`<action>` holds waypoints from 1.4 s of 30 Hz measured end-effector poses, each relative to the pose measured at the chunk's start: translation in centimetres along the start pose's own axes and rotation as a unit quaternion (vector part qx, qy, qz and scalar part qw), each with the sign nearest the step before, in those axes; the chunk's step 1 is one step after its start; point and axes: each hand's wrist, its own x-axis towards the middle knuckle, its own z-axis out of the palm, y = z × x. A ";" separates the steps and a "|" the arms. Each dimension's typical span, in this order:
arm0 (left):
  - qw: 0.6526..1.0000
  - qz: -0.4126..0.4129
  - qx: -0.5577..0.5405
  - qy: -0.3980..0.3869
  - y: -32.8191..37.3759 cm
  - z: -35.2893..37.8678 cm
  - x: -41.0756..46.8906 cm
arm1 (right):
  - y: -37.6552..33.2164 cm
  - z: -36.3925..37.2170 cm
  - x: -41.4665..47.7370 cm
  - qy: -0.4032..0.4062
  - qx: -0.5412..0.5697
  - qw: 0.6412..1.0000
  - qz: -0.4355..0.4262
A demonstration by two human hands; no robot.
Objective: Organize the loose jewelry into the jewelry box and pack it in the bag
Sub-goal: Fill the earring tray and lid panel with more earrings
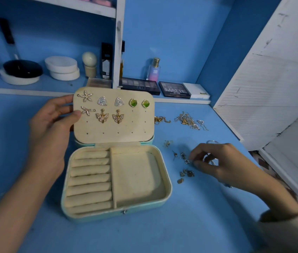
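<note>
head view: the jewelry box (116,212) sits on the blue table (190,230), near me and a little left of the middle. it is pale mint green outside with a small metal clasp on the near wall, and lined in cream cloth inside. the left half of the tray is a row of padded ring rolls (89,179). the right half is one open compartment (137,178) with nothing in it.

the cream earring panel (113,128) stands up at the far side of the box, dotted with small holes. along its upper rows are a pair of star earrings (85,96), a pair of triangle earrings (102,100), a pair of green earrings (133,103) and a pair of butterfly earrings (102,116).

my left hand (53,121) grips the panel's left edge, thumb on the front and fingers curled behind it.

my right hand (215,161) is low over the table to the right of the box. its fingers are bent and the thumb and forefinger pinch a silver piece (187,161) among the loose bits (186,173) scattered there. something shiny shows behind those fingers, but i cannot tell what.

farther off, right of the panel, lies a tangle of chains (190,122), with a gold chain (162,119) just beside the panel.
</note>
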 end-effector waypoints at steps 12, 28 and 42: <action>1.000 -0.003 -0.006 -0.005 0.0 0.0 0.0 | -0.4 -0.3 -0.3 -0.059 -0.016 0.998 -0.031; 1.000 -0.004 -0.003 -0.001 0.2 0.1 0.0 | -0.6 -0.3 0.1 0.015 0.035 0.999 0.033; 1.000 -0.004 -0.003 0.002 0.3 0.1 -0.1 | -1.2 1.2 0.5 0.051 0.477 0.866 0.139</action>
